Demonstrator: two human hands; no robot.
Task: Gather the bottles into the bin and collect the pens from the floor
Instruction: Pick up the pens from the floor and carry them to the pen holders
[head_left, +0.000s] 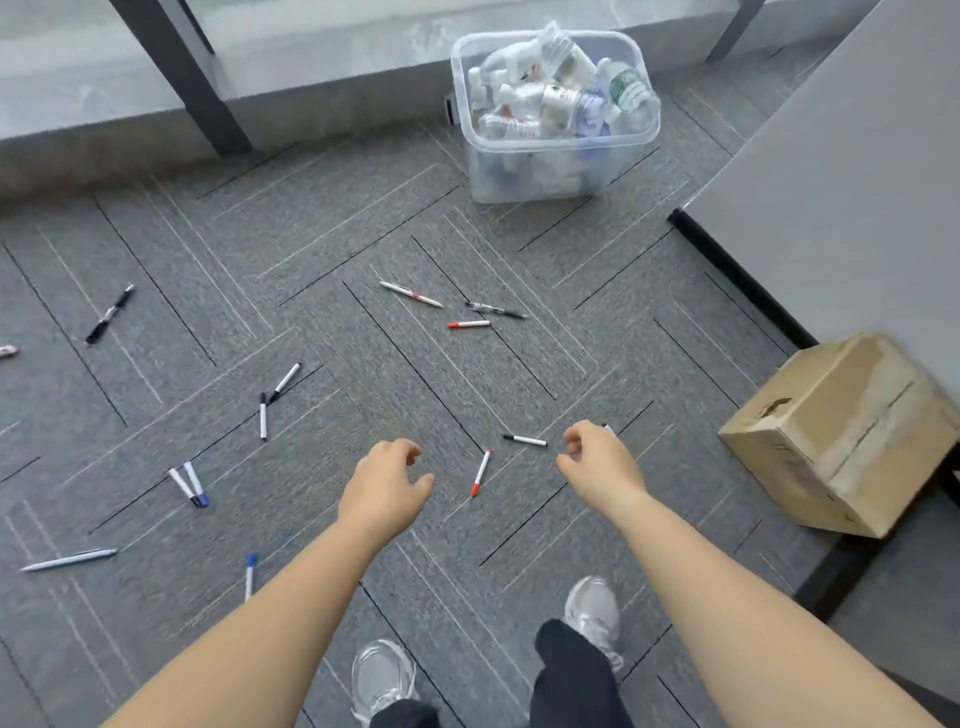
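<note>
Floor (519, 244): grey carpet tiles.
Bin (556, 156): clear plastic, stood by the wall, heaped with bottles (561, 98).
Pens (415, 294): lay scattered singly and in pairs across the carpet.
Cardboard box (841, 436): sat at right.
Shoes (382, 675): planted near bottom edge.

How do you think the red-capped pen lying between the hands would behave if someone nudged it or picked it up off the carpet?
The red-capped pen looks slim and round, so a nudge would probably roll it, though the carpet likely stops it soon. It seems stiff and light, an easy pinch for either the left hand or right hand.
</note>
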